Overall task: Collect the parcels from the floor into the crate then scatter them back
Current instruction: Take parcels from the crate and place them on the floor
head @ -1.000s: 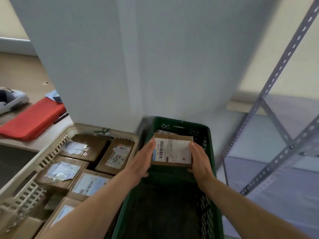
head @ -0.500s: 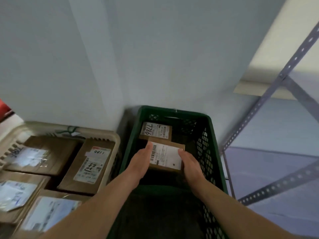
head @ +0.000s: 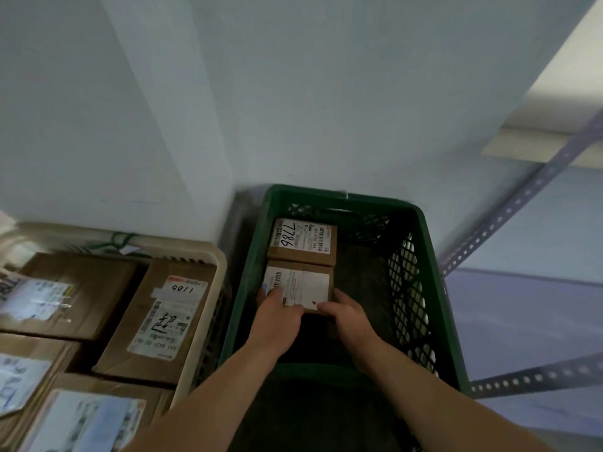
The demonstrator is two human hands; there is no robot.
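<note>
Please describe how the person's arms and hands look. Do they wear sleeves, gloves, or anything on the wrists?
The left forearm and the right forearm are bare as far as the picture shows them; no sleeve is in view. The left hand and the right hand wear no gloves. No watch, band or ring is visible on the wrists or on the fingers that show.

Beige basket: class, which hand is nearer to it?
Left. The left hand grips the parcel just right of the basket; the right hand grips the parcel's far side, farther right.
</note>
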